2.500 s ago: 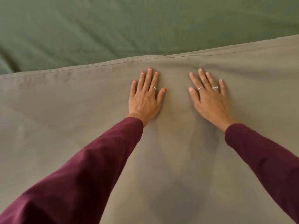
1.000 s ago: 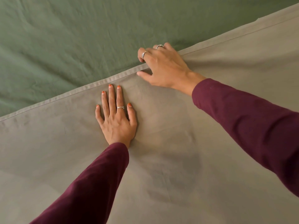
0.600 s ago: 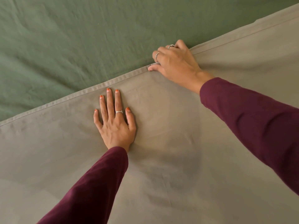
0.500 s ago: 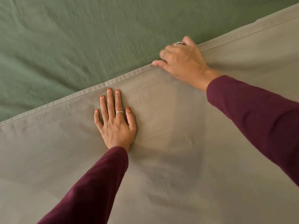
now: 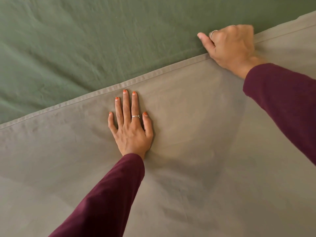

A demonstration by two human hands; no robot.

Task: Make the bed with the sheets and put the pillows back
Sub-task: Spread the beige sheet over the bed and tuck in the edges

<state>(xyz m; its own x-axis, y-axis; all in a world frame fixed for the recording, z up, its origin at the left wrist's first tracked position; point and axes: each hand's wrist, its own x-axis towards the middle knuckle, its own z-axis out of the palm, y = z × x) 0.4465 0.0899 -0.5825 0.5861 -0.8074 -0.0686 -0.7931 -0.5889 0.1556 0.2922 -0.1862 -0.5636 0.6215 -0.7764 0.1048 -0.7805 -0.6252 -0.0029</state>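
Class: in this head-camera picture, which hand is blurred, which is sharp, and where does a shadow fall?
Head view: the right hand at the hem is motion-blurred; the left hand, flat on the beige top sheet, is sharp; a soft shadow darkens that sheet between the sleeves.

Top sheet (image 5: pixel 188 168) lies over near part of bed, on fitted sheet (image 5: pixel 85 40). Hemmed edge (image 5: pixel 136 79) runs slantwise, far at right, nearer at left. Left grip (image 5: pixel 131 127) flat on top sheet, just near side of hem. Right grip (image 5: pixel 229 45) farther and rightward, at hem, curled over it. Fitted sheet bare beyond both grips.
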